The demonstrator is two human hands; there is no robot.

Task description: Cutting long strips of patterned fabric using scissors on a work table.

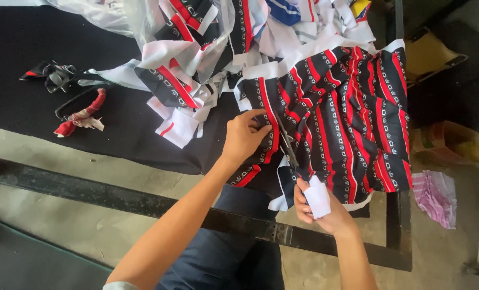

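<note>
A piece of black fabric with red stripes and white marks (347, 113) lies on a black-covered table (30, 43). My left hand (245, 134) pinches the fabric's left edge between thumb and fingers. My right hand (317, 207), its thumb wrapped in white cloth, grips a pair of scissors (290, 150). The blades point away from me into the fabric, just right of my left hand. The scissor handles are hidden inside my fist.
A heap of cut fabric strips (218, 48) in black, red, white and blue fills the table's far middle. Small scraps (81, 115) and a black bundle (56, 75) lie at left. A pink striped cloth (438, 193) and bags lie on the floor at right. A dark metal frame bar (142, 201) runs below.
</note>
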